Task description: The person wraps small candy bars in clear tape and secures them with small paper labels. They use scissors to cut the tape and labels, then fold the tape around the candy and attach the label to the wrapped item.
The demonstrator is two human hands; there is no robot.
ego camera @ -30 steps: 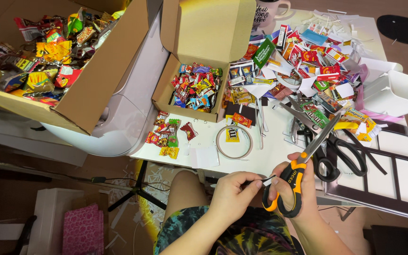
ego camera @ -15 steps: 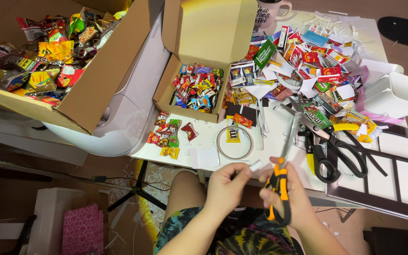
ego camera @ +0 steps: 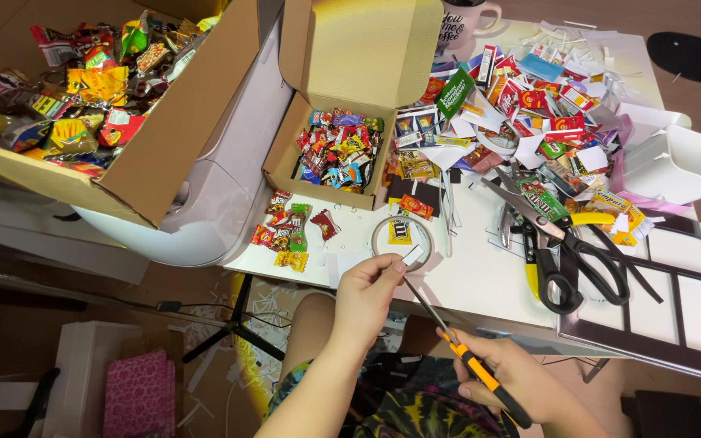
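Two hands busy: left hand (ego camera: 364, 294) pinches paper scrap (ego camera: 410, 255) taut near tape ring (ego camera: 402, 237); right hand (ego camera: 513, 380) grips scissors (ego camera: 458, 350), blades nearly closed at scrap.

The left hand (ego camera: 367, 294) pinched a small white paper slip (ego camera: 412, 255) just above the table edge (ego camera: 480, 312). The right hand (ego camera: 513, 381) gripped orange-handled scissors (ego camera: 456, 345), whose blades pointed up toward the slip. A roll of clear tape (ego camera: 402, 235) lay just beyond it. Black-handled scissors (ego camera: 578, 259) rested to the right, and a small open box of candy (ego camera: 338, 154) sat farther back.
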